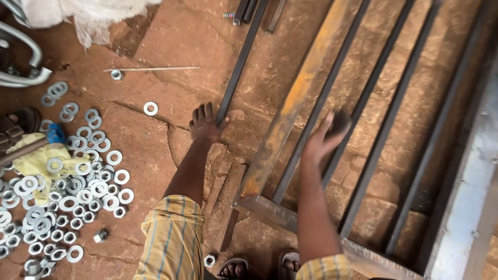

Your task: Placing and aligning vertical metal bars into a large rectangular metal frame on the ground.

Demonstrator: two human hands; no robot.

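Reddish, cracked stone floor (pixel 155 31) serves as the work surface, with a welded metal frame (pixel 290 218) laid flat on it, its dark bars (pixel 384 129) and one rust-yellow flat bar (pixel 290 103) running away from the viewer. The left hand (pixel 204 125) is pressed palm-down on the floor, empty, just beside a thin dark bar (pixel 238 67); it appears to prop the body's weight. The right hand (pixel 324 137) is blurred, fingers loosely spread over a frame bar; whether it grips anything I cannot tell. A heap of steel washers and nuts (pixel 72 181) lies well apart to the left, spread for easy picking, partly over a yellow cloth (pixel 31 161). A thin rod (pixel 150 68) lies beyond them.
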